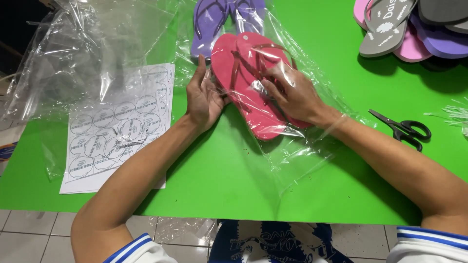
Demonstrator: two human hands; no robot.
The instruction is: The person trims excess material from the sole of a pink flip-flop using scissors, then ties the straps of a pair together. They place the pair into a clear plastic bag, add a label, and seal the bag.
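Two hands flat, grip apart: left (pixel 204 100), right (pixel 292 95) pressing bagged pink sandals (pixel 248 92).

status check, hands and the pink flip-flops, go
Left hand flat against bag edge. Right hand inside clear plastic bag, on pink flip-flops. Scissors lie apart.

Pink flip-flops (pixel 248 87) are lying stacked on the green table (pixel 229 180), inside a clear bag (pixel 302 146). Left hand (pixel 204 97) is pressing flat against their left edge. Right hand (pixel 292 95) is resting on the straps, seemingly inside the bag. Purple flip-flops (pixel 219 22) are sitting just beyond. Sticker sheet (pixel 117 129) is lying to the left, scissors (pixel 403 129) to the right, more flip-flops (pixel 409 27) piled top right.
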